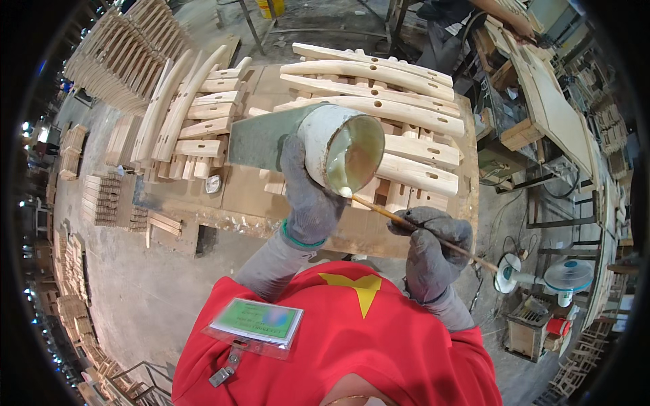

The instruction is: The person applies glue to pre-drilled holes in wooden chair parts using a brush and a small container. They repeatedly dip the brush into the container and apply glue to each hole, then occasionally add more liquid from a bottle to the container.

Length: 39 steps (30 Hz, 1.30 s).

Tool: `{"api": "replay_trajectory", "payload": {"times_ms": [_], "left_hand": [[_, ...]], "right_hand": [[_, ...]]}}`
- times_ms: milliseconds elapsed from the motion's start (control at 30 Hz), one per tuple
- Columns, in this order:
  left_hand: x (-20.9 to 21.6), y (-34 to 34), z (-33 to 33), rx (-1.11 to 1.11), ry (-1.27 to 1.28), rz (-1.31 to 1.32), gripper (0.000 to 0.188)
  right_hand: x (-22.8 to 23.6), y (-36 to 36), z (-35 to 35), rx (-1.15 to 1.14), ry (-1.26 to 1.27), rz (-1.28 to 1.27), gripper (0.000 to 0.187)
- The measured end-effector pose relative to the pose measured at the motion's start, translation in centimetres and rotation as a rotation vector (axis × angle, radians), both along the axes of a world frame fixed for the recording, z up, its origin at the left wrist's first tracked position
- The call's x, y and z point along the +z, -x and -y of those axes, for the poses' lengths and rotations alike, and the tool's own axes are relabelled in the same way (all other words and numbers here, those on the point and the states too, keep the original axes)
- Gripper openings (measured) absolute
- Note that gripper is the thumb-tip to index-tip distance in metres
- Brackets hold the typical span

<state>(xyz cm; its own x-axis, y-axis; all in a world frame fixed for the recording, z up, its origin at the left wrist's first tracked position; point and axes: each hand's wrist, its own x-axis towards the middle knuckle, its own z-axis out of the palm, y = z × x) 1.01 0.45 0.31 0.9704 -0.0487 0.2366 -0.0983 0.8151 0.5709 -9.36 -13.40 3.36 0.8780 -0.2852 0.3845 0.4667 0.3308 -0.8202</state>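
Observation:
My gloved left hand [311, 196] is wrapped round a white cup [318, 139], tilted so its mouth faces right. Inside lies a pale, milky liquid [355, 152], with a white blob at the lower rim. My gloved right hand [437, 247] grips a thin wooden stick [379, 210]; the stick's tip touches that blob. Behind the cup is a flat grey-green piece [261, 139]; whether it is joined to the cup I cannot tell. Beyond the cup, pale wooden slats with holes [406, 115] lie stacked on the table.
The worktable [237, 220] carries more curved wooden parts [196, 115] at its left. Stacks of wooden pieces [122, 54] stand on the floor at left. A bench [542, 108] runs along the right, with a fan [567, 276] below it. At the far right, another person's arm [504, 15] shows.

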Motion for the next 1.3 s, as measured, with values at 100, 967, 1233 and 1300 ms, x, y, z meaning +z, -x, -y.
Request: {"api": "replay_trajectory", "payload": {"times_ms": [100,967,1233,1300], "left_hand": [[0.1,-2.0,-1.7,-0.077,0.23,0.013,0.053],[-6.1,-8.8,-4.2,-0.066,0.187,-0.355,0.048],[-6.2,-9.1,-4.3,-0.072,0.189,-0.357,0.05],[-6.0,-8.9,-4.3,-0.091,0.202,-0.336,0.045]], "right_hand": [[1.3,-2.8,-1.1,-0.117,-0.05,-0.162,0.015],[-2.6,-16.0,-0.1,-0.038,1.252,-0.244,0.021],[-2.7,-16.1,0.4,-0.004,1.255,-0.229,0.018],[-1.9,-15.7,0.0,0.022,1.26,-0.291,0.017]]}}
